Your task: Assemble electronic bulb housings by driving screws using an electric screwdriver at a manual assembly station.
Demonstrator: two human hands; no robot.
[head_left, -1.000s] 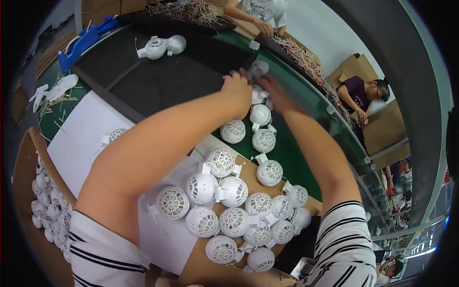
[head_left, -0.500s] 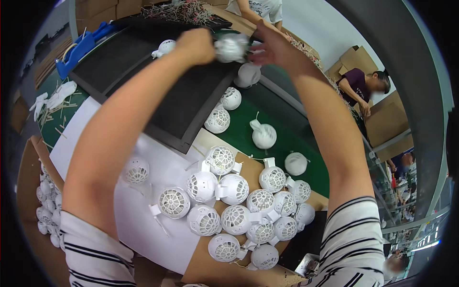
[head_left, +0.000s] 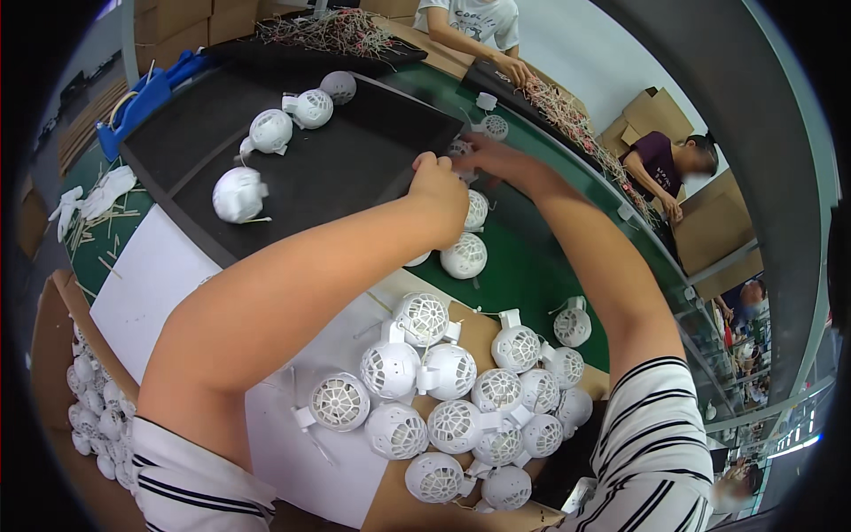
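Observation:
My left hand is closed, fingers curled, at the right edge of a black tray; what it holds is hidden. Just beyond it, my right hand has its fingers around a white openwork ball, partly covered and a little blurred. Right beside my left hand, another white ball rests on the green surface. Inside the tray lie several similar balls with short stems, among them a near one and one farther back.
Many white openwork balls crowd the brown cardboard and white sheet in front of me. A carton of balls stands at left. White gloves and a blue tape dispenser lie beyond. Two co-workers handle tangled wires.
My left hand has moved from over the tray toward me and right. My right hand has come lower, beside it. Several balls in the tray now show that my arm and hand covered before.

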